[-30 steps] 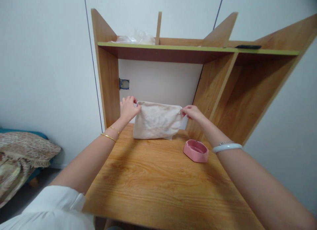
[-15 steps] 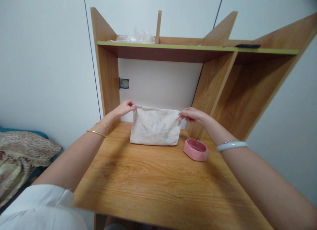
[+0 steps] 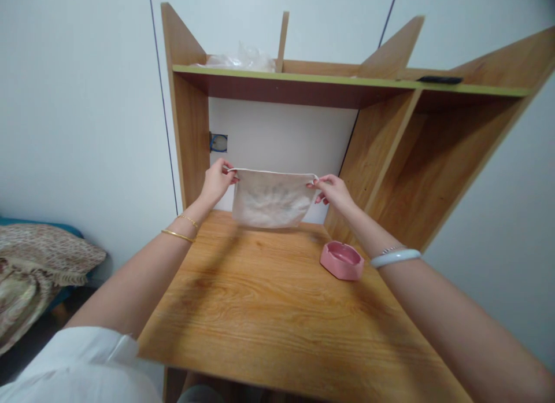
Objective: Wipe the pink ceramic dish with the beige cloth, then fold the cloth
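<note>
A flat white cloth bag (image 3: 273, 199) with faint grey smudges hangs by its top edge between my two hands, above the back of the desk. My left hand (image 3: 219, 180) pinches its upper left corner. At the upper right corner, my right hand (image 3: 332, 190) is closed on the cloth with thumb and fingers. The bag's lower edge is blurred and seems to be off the desk top. To the right and nearer to me, a pink angular ashtray (image 3: 342, 261) rests on the wood; neither hand touches it.
The wooden desk (image 3: 260, 310) has a hutch with an overhead shelf (image 3: 303, 79). A clear plastic bag (image 3: 243, 59) and a flat black object (image 3: 440, 79) lie up there. An uncovered socket box (image 3: 219, 143) is in the back wall. A patterned blanket (image 3: 43, 255) is at the left.
Both hands have risen, lifting the cloth bag from the desk top, and its lower part has swung back. The ashtray stays where it was.
</note>
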### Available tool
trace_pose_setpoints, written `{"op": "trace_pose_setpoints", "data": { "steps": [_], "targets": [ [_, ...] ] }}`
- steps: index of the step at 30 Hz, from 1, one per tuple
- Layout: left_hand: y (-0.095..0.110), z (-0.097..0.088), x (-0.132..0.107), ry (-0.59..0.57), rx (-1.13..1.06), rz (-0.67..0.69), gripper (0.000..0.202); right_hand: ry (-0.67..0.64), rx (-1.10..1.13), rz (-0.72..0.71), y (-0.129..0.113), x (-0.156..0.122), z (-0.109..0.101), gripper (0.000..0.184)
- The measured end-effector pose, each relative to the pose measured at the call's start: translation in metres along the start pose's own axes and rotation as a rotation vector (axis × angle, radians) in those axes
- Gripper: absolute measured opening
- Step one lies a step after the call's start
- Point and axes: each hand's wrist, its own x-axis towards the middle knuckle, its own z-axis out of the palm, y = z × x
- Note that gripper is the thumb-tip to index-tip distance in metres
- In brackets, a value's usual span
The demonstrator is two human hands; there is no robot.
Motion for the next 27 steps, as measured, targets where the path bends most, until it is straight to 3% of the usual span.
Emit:
{"op": "trace_pose_setpoints", "data": {
  "steps": [2, 7, 13, 17, 20, 24, 27],
  "targets": [
    [0.005, -0.005, -0.004, -0.059, 0.073, -0.025, 0.007, -0.015, -0.012, 0.018, 0.001, -0.008, -0.003, 0.013],
    [0.024, -0.02, -0.019, -0.384, 0.219, -0.237, 0.009, -0.016, -0.057, 0.065, 0.011, -0.028, -0.011, 0.013],
    [0.037, -0.033, -0.032, -0.544, 0.34, -0.326, 0.008, -0.043, -0.143, 0.098, 0.024, -0.055, -0.021, 0.01],
    [0.029, -0.05, -0.045, -0.725, 0.425, -0.167, 0.011, -0.086, -0.255, 0.123, 0.038, -0.079, -0.029, 0.009],
    [0.017, -0.059, -0.063, -0.857, 0.411, -0.133, 0.014, -0.13, -0.364, 0.117, 0.054, -0.095, -0.033, 0.01],
    [-0.002, -0.054, -0.082, -0.933, 0.461, -0.154, 0.017, -0.167, -0.502, 0.162, 0.073, -0.106, -0.029, 0.01],
    [-0.016, -0.044, -0.086, -0.962, 0.515, -0.177, 0.015, -0.121, -0.594, 0.193, 0.082, -0.107, -0.02, 0.012]
  ]
}}
